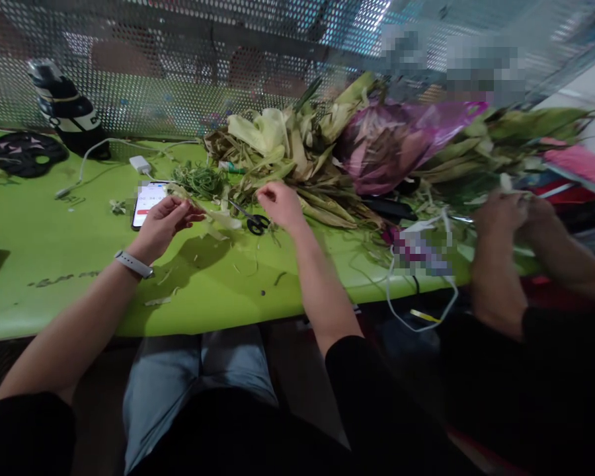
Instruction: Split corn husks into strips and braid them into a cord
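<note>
A: Eyes on the pale husk strip (pixel 221 217), just above the green table (pixel 79 254), between the person's hands!
B: Who's got it?
A: Left hand (pixel 171 218), thumb and fingers pinching its near end!
B: And the right hand (pixel 281 201)?
A: Fingers curled, thumb and forefinger pressed together; I can't tell whether anything's between them.
B: Around them?
A: Black-handled scissors (pixel 258 225) lie between the hands, a lit phone (pixel 142 205) just beyond the left wrist, a tangle of green strands (pixel 201 180) near it.
B: Farther out?
A: A big husk pile (pixel 322 175), then a purple plastic bag (pixel 377 149), and, over right, a co-worker's hands (pixel 500 213), close together!
</note>
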A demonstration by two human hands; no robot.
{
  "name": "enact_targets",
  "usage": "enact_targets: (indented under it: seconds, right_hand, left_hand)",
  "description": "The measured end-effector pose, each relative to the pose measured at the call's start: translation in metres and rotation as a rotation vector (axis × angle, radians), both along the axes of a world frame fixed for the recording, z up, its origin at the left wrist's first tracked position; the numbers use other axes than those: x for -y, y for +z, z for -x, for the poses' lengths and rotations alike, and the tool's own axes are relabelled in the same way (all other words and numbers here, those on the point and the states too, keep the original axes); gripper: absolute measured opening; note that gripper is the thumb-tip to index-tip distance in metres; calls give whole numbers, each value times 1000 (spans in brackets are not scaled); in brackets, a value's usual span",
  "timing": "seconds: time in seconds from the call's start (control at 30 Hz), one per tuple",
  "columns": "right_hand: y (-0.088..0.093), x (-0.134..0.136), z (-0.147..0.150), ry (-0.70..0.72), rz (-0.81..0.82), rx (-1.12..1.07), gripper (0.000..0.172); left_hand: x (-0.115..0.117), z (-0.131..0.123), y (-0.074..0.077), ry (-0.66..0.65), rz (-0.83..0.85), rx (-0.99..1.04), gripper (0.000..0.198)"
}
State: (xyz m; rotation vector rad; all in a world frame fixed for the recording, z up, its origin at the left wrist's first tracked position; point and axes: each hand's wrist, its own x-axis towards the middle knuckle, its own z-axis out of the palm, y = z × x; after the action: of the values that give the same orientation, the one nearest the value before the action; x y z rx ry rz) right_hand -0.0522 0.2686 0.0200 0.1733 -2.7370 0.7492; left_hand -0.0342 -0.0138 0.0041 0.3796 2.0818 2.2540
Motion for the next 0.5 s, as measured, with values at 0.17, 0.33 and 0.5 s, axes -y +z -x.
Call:
enact_targets:
  seconds: [0.17,0.33,0.5]
  right_hand:
    - [0,8,-9,-12,-376,357,29]
    - [4,15,-8,-84,-442,450,37]
    - [3,10,-5,-47,-423,449,29]
  left_hand:
    - [-1,0,-2,-37,-67,-38,32]
    - [1,1,-8,-79,-11,-152,23]
    - [4,1,-9,-140,190,-168,22]
